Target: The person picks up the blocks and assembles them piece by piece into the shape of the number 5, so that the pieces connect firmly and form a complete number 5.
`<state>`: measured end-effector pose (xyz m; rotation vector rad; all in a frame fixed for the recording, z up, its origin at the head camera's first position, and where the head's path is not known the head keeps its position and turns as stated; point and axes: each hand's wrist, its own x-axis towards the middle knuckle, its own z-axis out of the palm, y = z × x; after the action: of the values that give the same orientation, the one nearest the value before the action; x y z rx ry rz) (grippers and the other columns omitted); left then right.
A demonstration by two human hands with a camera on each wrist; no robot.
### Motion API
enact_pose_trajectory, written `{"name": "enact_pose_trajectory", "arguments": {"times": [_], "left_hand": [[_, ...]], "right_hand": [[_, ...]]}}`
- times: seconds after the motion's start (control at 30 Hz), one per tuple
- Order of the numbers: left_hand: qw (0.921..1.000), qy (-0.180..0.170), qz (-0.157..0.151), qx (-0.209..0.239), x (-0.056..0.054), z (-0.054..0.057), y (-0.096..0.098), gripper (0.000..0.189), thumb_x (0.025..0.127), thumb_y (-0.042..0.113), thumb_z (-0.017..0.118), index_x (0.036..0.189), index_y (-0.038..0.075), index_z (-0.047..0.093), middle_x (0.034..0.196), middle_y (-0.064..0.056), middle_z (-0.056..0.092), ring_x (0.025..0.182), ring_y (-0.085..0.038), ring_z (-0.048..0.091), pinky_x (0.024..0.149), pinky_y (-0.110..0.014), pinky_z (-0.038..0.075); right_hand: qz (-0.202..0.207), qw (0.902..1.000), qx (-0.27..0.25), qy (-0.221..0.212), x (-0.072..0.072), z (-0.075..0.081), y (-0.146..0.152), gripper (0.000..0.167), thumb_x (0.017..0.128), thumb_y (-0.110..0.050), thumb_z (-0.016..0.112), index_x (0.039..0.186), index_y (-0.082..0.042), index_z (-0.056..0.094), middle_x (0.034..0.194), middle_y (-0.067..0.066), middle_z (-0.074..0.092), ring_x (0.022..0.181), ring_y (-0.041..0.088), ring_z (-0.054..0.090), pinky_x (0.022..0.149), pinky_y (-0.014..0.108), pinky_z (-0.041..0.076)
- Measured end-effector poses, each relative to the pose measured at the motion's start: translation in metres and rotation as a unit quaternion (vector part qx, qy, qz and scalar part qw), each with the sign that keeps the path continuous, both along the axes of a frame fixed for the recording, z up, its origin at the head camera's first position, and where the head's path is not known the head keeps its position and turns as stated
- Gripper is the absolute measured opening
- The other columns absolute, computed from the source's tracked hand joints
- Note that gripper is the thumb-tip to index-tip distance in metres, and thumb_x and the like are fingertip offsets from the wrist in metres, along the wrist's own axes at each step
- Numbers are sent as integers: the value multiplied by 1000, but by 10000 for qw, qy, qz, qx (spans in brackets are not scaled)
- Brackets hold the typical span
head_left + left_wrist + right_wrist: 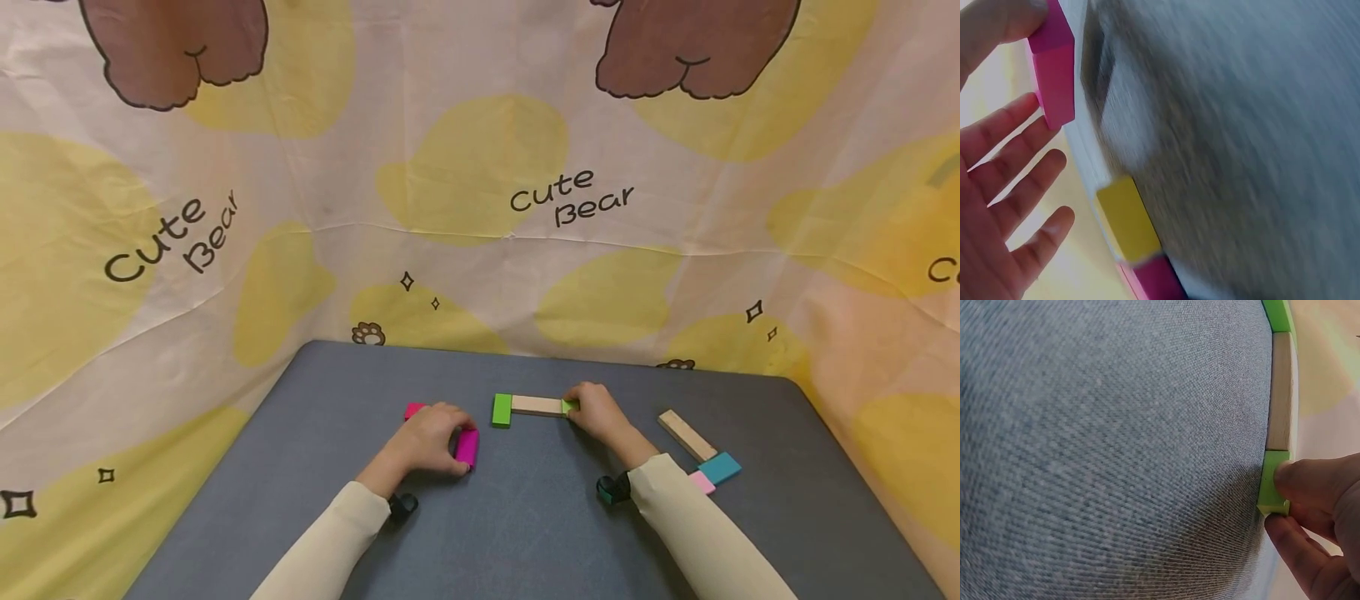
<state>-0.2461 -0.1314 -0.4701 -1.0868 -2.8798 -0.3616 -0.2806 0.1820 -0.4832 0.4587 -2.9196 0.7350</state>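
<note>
A magenta block (467, 450) is pinched by my left hand (431, 437), between the thumb and the fingertips. In the left wrist view the same magenta block (1054, 75) appears raised off the cloth. Near that hand lie a yellow block (1127, 219) and a dark pink block (1159, 280), end to end. My right hand (600, 412) pinches a small green block (1274, 478), which touches the end of a plain wooden block (1280, 390). At that wooden piece's other end sits a second green block (502, 410), set crosswise.
On the grey table (525, 533), right of my right forearm, lie another wooden block (687, 435), a blue block (720, 468) and a light pink block (702, 482), close together. A printed curtain (465, 167) rises behind the table's far edge.
</note>
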Motion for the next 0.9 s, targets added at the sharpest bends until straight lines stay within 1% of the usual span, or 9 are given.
{"name": "enact_pose_trajectory", "arguments": {"times": [0.1, 0.23, 0.33, 0.47, 0.67, 0.8, 0.9], "left_hand": [[9999, -96, 59, -19, 0, -1, 8, 51, 68, 44, 77, 111, 18, 67, 107, 5, 66, 97, -14, 56, 87, -37, 48], [9998, -169, 99, -73, 0, -3, 19, 52, 68, 44, 78, 113, 19, 67, 108, 4, 66, 99, -14, 56, 87, -39, 48], [9997, -189, 122, -114, -1, -4, 27, 53, 67, 45, 78, 112, 19, 67, 106, 5, 66, 97, -13, 56, 86, -38, 49], [9993, -308, 166, -162, -2, -7, 36, 54, 68, 46, 78, 112, 19, 67, 104, 5, 65, 96, -12, 57, 84, -36, 50], [9984, -454, 290, -170, -2, -7, 43, 54, 68, 47, 78, 113, 20, 66, 103, 5, 64, 95, -12, 56, 83, -34, 50], [9977, -548, 401, -28, -1, -7, 43, 56, 68, 48, 79, 115, 20, 66, 108, 4, 63, 97, -12, 56, 86, -35, 50], [9959, -674, 540, 276, 2, -8, 41, 54, 68, 45, 80, 113, 18, 67, 107, 3, 62, 96, -12, 57, 86, -34, 51]], "right_hand": [[-31, 10000, -18, -25, 0, -1, 0, 17, 78, 1, 72, 95, 2, 74, 93, 16, 70, 84, 28, 65, 71, 41, 53], [-48, 10000, -6, -49, -1, -2, 0, 17, 79, 1, 72, 96, 3, 74, 95, 17, 70, 86, 29, 65, 72, 41, 53], [-50, 10000, 19, -61, 0, -2, 0, 17, 79, 1, 71, 96, 3, 74, 95, 17, 70, 86, 29, 65, 72, 42, 53], [-49, 10000, 39, -68, 0, -1, 0, 17, 79, 1, 71, 96, 3, 74, 95, 17, 70, 86, 29, 65, 72, 42, 53], [-33, 10000, 24, -51, -1, -2, -1, 17, 80, 0, 72, 97, 3, 74, 95, 16, 70, 86, 29, 65, 73, 41, 53], [12, 10000, 35, 42, 1, -1, -1, 17, 79, 1, 72, 95, 3, 74, 93, 16, 69, 84, 29, 64, 72, 42, 53], [55, 9999, 73, 102, 3, 0, -1, 16, 79, 2, 71, 94, 3, 74, 90, 15, 69, 81, 28, 63, 70, 41, 52]]}}
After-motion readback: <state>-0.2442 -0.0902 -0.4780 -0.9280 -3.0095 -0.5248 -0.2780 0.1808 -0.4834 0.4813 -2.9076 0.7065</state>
